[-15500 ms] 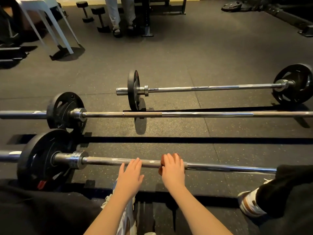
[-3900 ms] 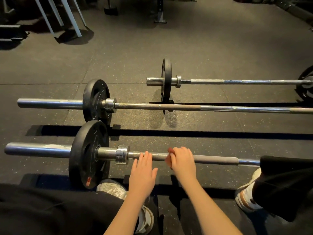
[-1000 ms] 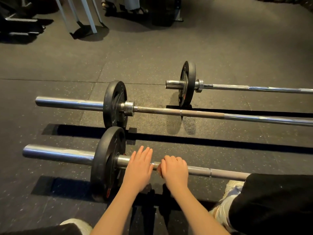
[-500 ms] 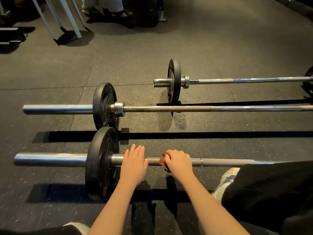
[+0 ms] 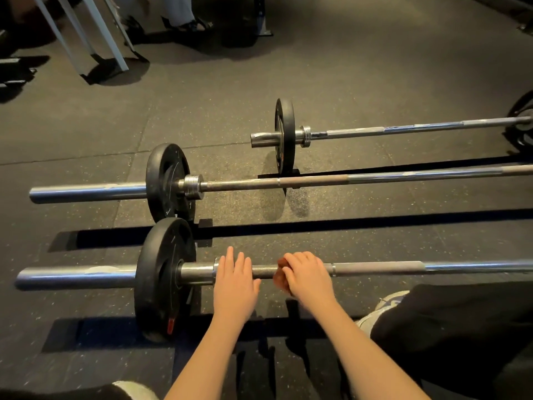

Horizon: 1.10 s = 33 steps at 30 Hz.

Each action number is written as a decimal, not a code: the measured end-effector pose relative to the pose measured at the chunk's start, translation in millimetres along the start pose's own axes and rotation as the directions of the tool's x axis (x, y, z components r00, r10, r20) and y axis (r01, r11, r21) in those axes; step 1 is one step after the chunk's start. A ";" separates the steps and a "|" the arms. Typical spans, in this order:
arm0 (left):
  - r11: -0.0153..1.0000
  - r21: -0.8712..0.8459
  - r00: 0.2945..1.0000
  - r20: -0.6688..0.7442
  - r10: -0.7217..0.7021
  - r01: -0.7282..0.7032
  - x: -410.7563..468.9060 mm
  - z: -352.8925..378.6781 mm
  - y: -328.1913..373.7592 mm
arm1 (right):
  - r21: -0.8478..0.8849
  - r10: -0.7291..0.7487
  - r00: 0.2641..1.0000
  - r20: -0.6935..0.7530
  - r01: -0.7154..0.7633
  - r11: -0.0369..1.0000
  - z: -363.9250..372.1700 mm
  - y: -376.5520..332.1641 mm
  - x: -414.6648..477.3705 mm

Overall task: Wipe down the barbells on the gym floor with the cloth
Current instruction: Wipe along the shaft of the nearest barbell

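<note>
Three barbells lie side by side on the dark rubber floor. The nearest barbell [image 5: 375, 267] runs across the lower part of the view, with a black plate [image 5: 161, 278] at its left. My left hand [image 5: 235, 280] rests flat on this bar just right of the collar, fingers straight. My right hand [image 5: 307, 274] is curled over the bar, gripping a reddish-brown cloth [image 5: 279, 280] wrapped against it; most of the cloth is hidden under the fingers. The middle barbell [image 5: 317, 180] and the far barbell [image 5: 403, 129] lie beyond, untouched.
White chair legs [image 5: 95, 39] stand at the back left. A person's feet in sandals [image 5: 187, 24] are at the top centre beside a black rack base. My knee in black trousers [image 5: 447, 327] and a pale shoe [image 5: 383, 306] sit at the lower right.
Over the last second my right hand with the cloth slid a little right along the nearest bar, widening the gap to my left hand. The view shifted slightly.
</note>
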State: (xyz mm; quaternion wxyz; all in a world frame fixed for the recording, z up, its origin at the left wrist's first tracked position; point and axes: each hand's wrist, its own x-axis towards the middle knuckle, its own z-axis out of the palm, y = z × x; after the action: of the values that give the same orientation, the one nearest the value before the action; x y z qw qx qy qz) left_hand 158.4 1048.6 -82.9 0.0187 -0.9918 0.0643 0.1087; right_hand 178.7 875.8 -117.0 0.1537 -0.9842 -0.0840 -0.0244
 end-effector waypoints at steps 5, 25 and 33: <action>1.000 0.009 1.000 0.003 -0.017 0.017 3.1 0.9 4.8 | 0.125 0.312 0.949 -0.035 -0.306 0.944 -15.6 43.5 -16.7; 0.986 -0.082 0.985 0.085 0.152 -0.146 30.4 -1.3 81.1 | 0.081 0.187 0.982 0.030 -0.189 0.979 -39.8 88.6 -22.6; 0.972 -0.101 0.970 0.100 0.224 -0.214 44.7 -1.6 115.0 | 0.129 0.361 0.932 -0.022 -0.356 0.926 -49.0 81.8 -30.4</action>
State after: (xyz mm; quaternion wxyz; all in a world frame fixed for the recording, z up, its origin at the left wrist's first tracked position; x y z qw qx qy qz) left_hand 186.9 929.0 -93.8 -0.0344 -0.9709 0.1672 0.1678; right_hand 161.8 779.1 -97.1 0.2175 -0.9709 0.0993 -0.0128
